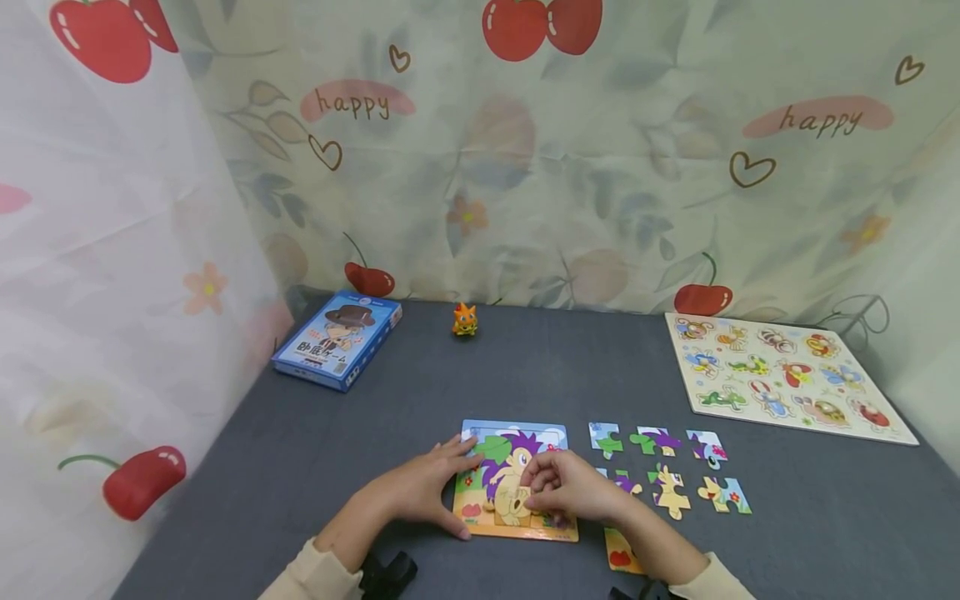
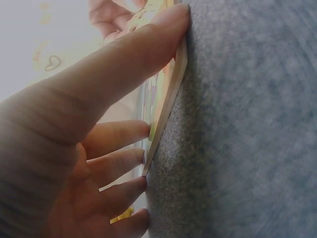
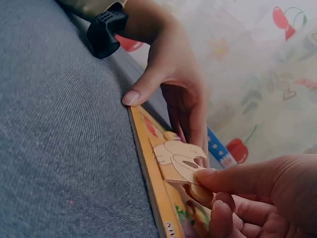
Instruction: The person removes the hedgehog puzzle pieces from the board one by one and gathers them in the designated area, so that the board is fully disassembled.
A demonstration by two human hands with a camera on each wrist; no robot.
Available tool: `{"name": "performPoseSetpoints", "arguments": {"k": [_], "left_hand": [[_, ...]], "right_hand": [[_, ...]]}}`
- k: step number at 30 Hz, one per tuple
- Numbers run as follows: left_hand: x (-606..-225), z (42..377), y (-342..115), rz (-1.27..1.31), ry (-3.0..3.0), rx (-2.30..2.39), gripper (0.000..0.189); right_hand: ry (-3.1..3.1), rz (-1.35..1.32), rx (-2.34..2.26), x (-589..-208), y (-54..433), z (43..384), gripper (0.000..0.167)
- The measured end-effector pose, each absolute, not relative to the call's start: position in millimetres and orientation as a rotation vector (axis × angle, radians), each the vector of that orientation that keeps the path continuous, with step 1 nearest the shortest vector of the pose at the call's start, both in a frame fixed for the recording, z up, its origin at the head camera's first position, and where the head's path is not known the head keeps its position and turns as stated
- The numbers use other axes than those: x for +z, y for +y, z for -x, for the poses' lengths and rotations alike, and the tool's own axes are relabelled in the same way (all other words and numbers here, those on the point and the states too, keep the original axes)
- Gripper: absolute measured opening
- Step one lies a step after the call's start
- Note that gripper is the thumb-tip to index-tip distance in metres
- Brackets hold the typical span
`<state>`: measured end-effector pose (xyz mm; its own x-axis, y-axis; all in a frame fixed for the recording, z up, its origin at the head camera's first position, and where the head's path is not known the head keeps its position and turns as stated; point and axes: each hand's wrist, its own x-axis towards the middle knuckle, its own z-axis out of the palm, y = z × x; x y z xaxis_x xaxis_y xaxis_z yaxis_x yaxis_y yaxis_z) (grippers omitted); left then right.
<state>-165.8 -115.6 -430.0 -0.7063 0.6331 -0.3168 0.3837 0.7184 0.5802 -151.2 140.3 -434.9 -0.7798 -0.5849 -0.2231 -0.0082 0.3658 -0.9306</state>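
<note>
A hedgehog jigsaw board (image 1: 517, 427) with a blue top rim and an orange bottom rim lies flat on the grey cloth. At its left side, my left hand (image 1: 420, 490) is spread, fingertips on the picture and thumb at the lower left corner. Between thumb and index finger my right hand (image 1: 573, 490) pinches a cream-and-orange puzzle piece (image 3: 181, 161), low over the lower middle of the board. In the right wrist view the piece tilts up from the board surface on the side near the thumb. My right fingers hide part of the board's right half.
Several loose puzzle pieces (image 1: 671, 492) lie in rows right of the board, some partly under my right forearm. Farther back are a blue game box (image 1: 337, 337), a small orange figurine (image 1: 465, 321) and a white insect puzzle board (image 1: 787, 375). Patterned curtains enclose the table.
</note>
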Motion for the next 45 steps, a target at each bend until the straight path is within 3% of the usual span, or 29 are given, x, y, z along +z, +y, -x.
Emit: {"name": "performPoseSetpoints", "arguments": {"k": [15,45], "left_hand": [[-430,166,-116,-0.769,2.407,0.667,0.089],[-428,165,-115,-0.771,2.396,0.675,0.088]], "right_hand": [[2.095,0.416,-1.465,-418,166,146,0.027],[2.133,0.363,-1.542,-419,246,117,0.034]]}}
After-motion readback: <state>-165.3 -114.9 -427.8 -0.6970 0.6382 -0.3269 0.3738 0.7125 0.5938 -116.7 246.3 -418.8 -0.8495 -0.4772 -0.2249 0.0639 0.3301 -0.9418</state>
